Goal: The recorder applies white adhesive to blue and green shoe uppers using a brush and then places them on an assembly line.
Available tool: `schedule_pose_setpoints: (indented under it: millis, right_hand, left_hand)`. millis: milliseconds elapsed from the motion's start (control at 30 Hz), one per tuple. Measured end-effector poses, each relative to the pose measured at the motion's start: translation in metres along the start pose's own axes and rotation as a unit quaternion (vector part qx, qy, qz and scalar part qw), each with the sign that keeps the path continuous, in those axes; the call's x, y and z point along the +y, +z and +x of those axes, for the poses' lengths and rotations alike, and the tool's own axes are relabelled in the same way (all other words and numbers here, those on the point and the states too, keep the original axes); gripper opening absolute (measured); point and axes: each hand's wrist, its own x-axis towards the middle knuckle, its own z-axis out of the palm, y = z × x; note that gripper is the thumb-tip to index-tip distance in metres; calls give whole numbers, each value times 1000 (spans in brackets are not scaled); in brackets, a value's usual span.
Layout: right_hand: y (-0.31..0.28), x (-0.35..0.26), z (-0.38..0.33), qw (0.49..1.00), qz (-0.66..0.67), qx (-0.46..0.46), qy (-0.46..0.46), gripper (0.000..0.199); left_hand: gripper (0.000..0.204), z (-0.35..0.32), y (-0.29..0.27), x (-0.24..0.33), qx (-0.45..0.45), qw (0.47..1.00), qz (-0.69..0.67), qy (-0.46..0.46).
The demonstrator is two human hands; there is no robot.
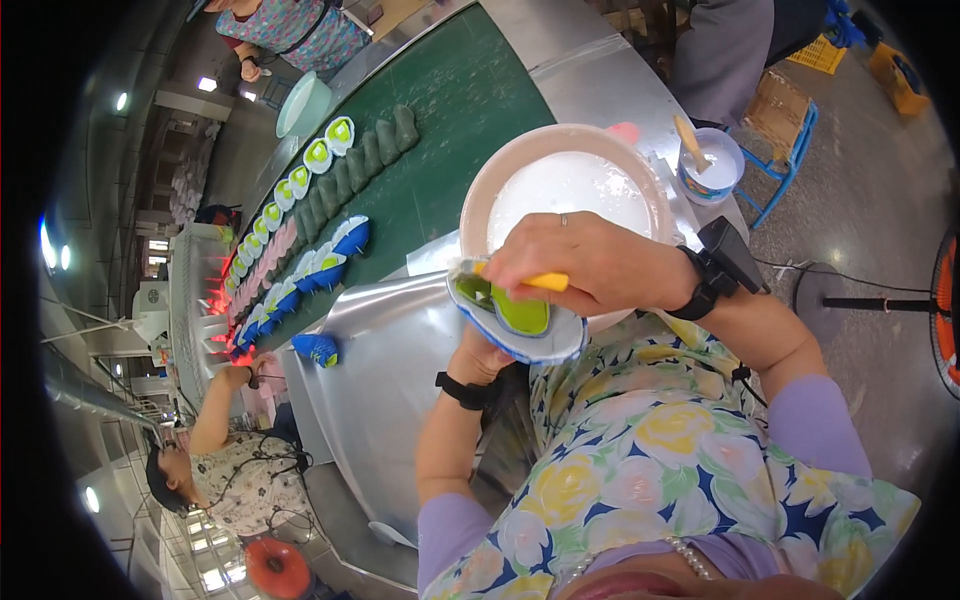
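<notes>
Green belt (455,140) lies left of the beige basin (480,200), which holds white liquid (565,190). Right hand (585,255): over basin's near edge. Blue-and-white shoe upper (522,318): just nearside of basin, held from beneath by left hand (480,358), fingers mostly hidden. Yellow-handled tool (546,282): same side, pinched by right hand.

Your left head-worn fisheye, facing down, close above your hands (605,258) mid-frame, green surface (470,95) toward upper left.
</notes>
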Motion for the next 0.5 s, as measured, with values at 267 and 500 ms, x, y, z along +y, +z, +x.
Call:
schedule_pose_setpoints:
  millis: [267,500]
  right_hand:
    - [-24,8,-12,974,-81,33,209,16]
    - [-41,-8,-12,979,-48,75,183,10]
  left_hand:
    - [48,-7,-11,11,47,985,51,156]
    - [47,-7,3,29,-32,945,223,237]
